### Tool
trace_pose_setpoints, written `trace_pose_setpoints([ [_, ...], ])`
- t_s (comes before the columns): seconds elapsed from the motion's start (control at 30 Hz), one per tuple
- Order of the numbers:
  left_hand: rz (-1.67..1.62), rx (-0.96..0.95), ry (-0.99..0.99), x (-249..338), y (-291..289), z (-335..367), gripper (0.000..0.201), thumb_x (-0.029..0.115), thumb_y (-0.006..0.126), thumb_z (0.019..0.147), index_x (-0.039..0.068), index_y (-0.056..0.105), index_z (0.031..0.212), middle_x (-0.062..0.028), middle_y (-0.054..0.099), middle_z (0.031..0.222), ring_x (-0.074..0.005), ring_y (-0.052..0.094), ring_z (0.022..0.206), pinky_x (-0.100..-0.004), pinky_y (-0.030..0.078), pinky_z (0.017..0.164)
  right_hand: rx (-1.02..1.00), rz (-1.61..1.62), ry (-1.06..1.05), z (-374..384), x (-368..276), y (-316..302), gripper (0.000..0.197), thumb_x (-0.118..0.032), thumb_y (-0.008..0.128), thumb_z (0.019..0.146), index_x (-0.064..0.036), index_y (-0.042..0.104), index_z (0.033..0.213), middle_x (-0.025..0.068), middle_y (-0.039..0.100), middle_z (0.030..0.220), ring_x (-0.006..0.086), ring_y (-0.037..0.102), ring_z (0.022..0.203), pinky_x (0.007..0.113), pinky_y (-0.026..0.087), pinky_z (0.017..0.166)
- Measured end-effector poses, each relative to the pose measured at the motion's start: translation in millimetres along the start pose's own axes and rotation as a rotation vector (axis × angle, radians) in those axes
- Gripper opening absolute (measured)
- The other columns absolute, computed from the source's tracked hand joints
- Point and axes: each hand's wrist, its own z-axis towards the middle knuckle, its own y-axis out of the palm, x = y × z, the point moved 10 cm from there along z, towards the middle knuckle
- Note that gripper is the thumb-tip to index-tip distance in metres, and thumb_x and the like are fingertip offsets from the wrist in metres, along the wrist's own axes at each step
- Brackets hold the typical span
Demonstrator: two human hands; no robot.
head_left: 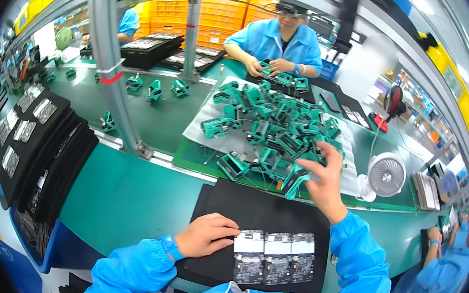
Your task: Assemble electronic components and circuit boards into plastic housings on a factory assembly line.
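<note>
Three printed circuit boards (274,258) lie side by side on a black foam mat (212,201) in front of me. My left hand (208,236) rests on the mat with its fingers stretched out, the fingertips at the left edge of the leftmost board. Beyond the mat is a heaped pile of green-and-black clamp-like fixtures (273,130) on a white sheet. Over the pile's near right side my right hand (326,183) is raised with its fingers apart. One green fixture (295,182) lies close by its fingertips; whether they touch it cannot be told.
Stacked black foam trays with boards (37,144) stand at the left. A metal post (108,55) rises at the left of the pile. A white fan (386,175) stands at the right. Across the table a co-worker (281,43) handles a green fixture.
</note>
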Motion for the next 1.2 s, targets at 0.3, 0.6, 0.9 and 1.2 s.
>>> trace_pose_setpoints([
  [0.3,0.117,-0.076,-0.078,32.3,-22.1,62.0,0.036,0.014,0.074,0.088,0.005,0.067,0.123,-0.0123,0.068,0.111,-0.0301,0.065,0.099,-0.0388,0.053,0.085,0.086,1.039,0.834,-94.7,124.6,-11.5,0.021,-0.018,0.065,0.099,-0.0053,0.064,0.116,0.0039,0.068,0.102,0.0098,0.064,0.088,0.028,0.055,0.07],
  [0.6,-0.13,-0.057,-0.019,68.9,46.9,175.0,0.063,0.016,0.072,0.09,0.006,0.046,0.147,-0.0163,0.05,0.142,-0.0298,0.049,0.131,-0.0398,0.037,0.111,-0.42,1.538,0.705,-118.6,46.2,7.7,0.038,-0.03,0.069,0.096,-0.0063,0.06,0.124,0.0107,0.07,0.1,0.0171,0.067,0.077,0.03,0.054,0.059],
  [0.9,-0.267,-0.231,-0.228,53.9,111.2,179.5,0.078,0.022,0.085,0.081,0.008,0.043,0.145,-0.0115,0.054,0.13,-0.0211,0.054,0.12,-0.0365,0.046,0.1,-0.428,1.86,0.874,-156.1,36.4,16.4,0.048,-0.015,0.076,0.09,-0.0053,0.055,0.132,0.0146,0.068,0.107,0.0255,0.072,0.088,0.034,0.059,0.067],
  [1.2,-0.378,-0.179,-0.404,33.6,105.9,170.8,0.062,0.004,0.076,0.082,0.009,0.035,0.129,-0.0081,0.061,0.104,-0.0144,0.062,0.096,-0.0305,0.054,0.079,-0.365,0.382,0.658,-185.1,71.6,-75.1,0.024,-0.018,0.068,0.094,-0.0042,0.062,0.112,0.0097,0.071,0.095,0.0262,0.069,0.081,0.034,0.053,0.068],
])
